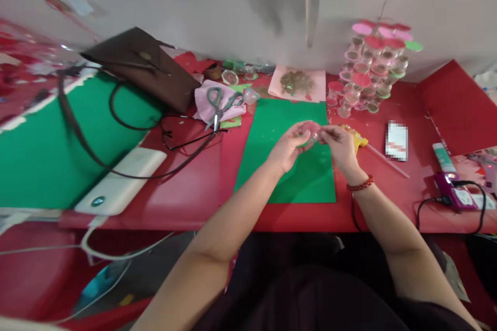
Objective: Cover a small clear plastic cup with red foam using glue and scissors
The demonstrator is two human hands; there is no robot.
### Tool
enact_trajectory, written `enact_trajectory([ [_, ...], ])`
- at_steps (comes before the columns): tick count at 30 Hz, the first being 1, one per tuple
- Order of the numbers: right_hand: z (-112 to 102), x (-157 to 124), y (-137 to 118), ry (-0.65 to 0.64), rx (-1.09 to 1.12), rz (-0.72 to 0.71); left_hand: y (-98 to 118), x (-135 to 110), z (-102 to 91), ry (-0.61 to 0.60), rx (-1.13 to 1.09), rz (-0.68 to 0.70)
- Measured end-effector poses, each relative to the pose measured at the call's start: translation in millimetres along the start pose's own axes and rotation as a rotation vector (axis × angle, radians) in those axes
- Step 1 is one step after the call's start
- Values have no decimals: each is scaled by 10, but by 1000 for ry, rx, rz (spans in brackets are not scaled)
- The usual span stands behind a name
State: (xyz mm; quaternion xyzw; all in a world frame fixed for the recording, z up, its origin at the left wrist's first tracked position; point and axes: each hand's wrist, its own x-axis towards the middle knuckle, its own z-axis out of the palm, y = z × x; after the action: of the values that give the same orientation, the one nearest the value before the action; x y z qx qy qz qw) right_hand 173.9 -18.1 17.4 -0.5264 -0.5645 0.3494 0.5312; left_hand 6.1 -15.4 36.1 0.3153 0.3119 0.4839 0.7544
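Note:
Above a green sheet (295, 176) my left hand (289, 146) holds a small clear plastic cup (311, 135) with a pink round disc (310, 126) on it. My right hand (341, 146) pinches at the cup's right edge, its thumb and fingertips together. Exactly what the right fingertips grip is too small to tell apart from the cup. Partly behind the right hand lies a yellow object (359, 141), and a pale translucent stick (388, 161) extends to its right on the red table (267, 217).
A stack of clear cups with coloured discs (368, 75) stands back right. Scissors (219, 106) lie on pink cloth at the left, near a brown bag (143, 70), glasses (182, 139) and a white power bank (120, 181). At right are a glue stick (443, 158) and a purple device (452, 191).

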Motion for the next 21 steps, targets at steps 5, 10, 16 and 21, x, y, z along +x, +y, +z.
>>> enact_trajectory([
  [5, 41, -93, 93, 49, -58, -259, -44, 21, -66, 39, -45, -65],
  [10, 93, -138, 9, 90, -39, -305, 8, 18, -119, -57, -11, 64],
  [16, 102, -169, -68, -137, 313, 90, -43, 7, -80, -90, 93, 251],
  [21, 146, -161, -46, -156, 335, 103, -55, 48, -43, -41, 83, 227],
])
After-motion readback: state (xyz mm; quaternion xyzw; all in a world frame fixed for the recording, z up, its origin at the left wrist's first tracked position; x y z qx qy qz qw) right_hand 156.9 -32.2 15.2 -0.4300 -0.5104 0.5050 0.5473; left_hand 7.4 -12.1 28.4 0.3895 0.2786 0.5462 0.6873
